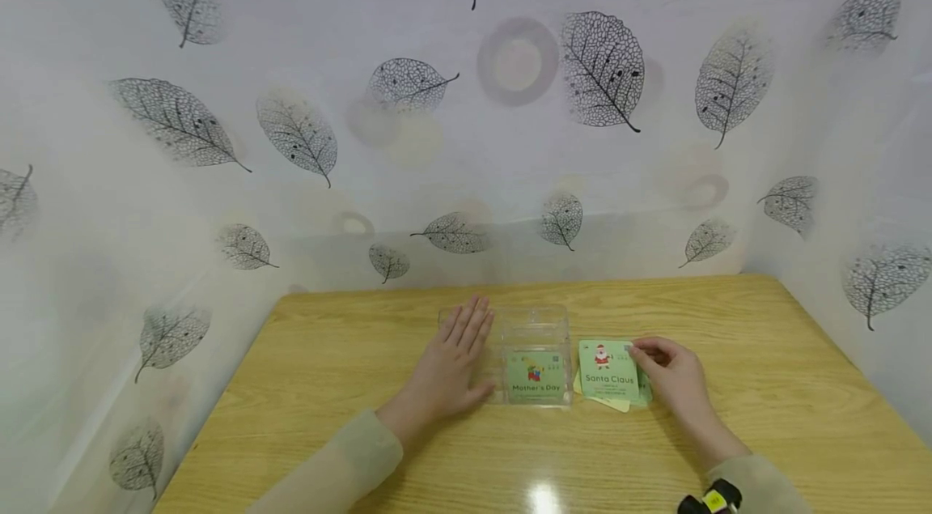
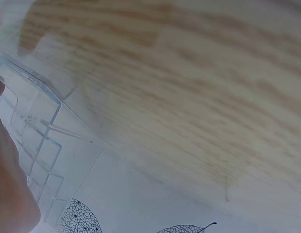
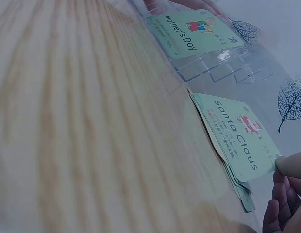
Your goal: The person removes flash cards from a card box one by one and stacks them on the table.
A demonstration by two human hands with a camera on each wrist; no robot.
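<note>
My left hand [image 1: 451, 368] lies with straight fingers on the left part of a clear plastic box [image 1: 539, 316] with stepped compartments. A green "Mother's Day" card [image 1: 535, 376] stands in the box's front right compartment. Just right of the box, my right hand [image 1: 677, 380] pinches the right edge of a green "Santa Claus" card [image 1: 607, 368] between thumb and fingers. That card is on top of a loose stack; a pale yellow card [image 1: 615, 405] sticks out beneath it. In the left wrist view only part of the left hand [image 2: 12, 189] shows beside the box's stepped edges.
Both hands work on a wooden table [image 1: 320, 384]. Behind it hangs a pale sheet [image 1: 451, 166] printed with dark leaves. A black device with a yellow patch [image 1: 713, 498] is worn at the right wrist.
</note>
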